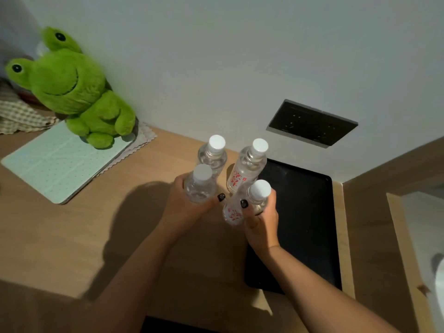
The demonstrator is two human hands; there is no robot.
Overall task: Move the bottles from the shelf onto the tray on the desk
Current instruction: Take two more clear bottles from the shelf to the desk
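Several clear water bottles with white caps are in the middle of the view. My left hand (185,207) grips one bottle (200,186) with a second bottle (212,155) just behind it. My right hand (260,219) holds a red-labelled bottle (254,200), tilted, and another red-labelled bottle (247,169) leans right behind it. All are held over the wooden desk at the left edge of the black tray (305,212). Whether the rear bottles are gripped or standing I cannot tell.
A green plush frog (77,92) sits on a pale green tablet case (57,164) at the back left. A dark socket panel (312,123) is on the white wall. A wooden ledge (346,236) borders the tray's right side.
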